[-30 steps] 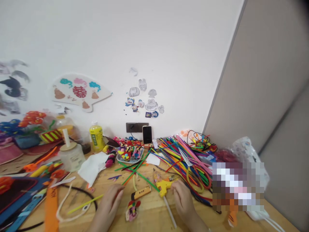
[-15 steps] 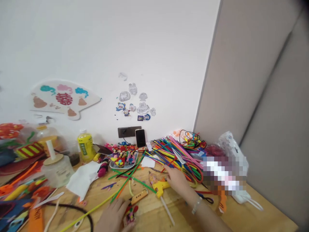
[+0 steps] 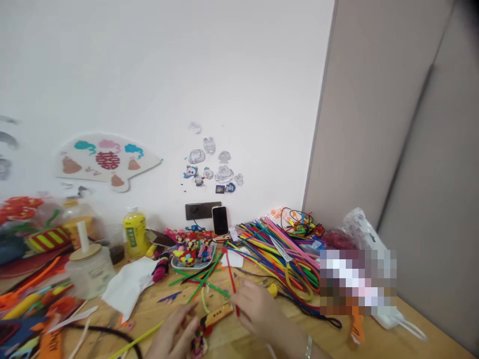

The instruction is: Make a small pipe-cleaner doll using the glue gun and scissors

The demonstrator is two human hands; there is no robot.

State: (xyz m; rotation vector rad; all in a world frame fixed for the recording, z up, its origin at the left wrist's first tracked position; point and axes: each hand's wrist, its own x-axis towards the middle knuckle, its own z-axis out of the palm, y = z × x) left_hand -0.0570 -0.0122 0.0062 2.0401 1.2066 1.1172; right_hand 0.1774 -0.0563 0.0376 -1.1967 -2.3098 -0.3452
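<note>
A phone point(image 3: 220, 220) leans on the wall point(image 3: 224, 75) at the surface's point(image 3: 374, 339) twelve o'clock. From the phone, a yellow bottle point(image 3: 135, 228) stands at nine o'clock, small figures point(image 3: 191, 245) crowd at seven o'clock, and a heap of coloured pipe cleaners point(image 3: 269, 239) spreads at four o'clock.

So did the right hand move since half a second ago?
Yes. The right hand pulled back from the pipe-cleaner pile toward the person, now holding a red pipe cleaner.

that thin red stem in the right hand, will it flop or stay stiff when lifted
Probably fairly stiff: the red stem stands nearly straight above the right hand, held only low down. Likely very light, being so thin. Some stems in the pile lie looped, so it may bend easily.
</note>
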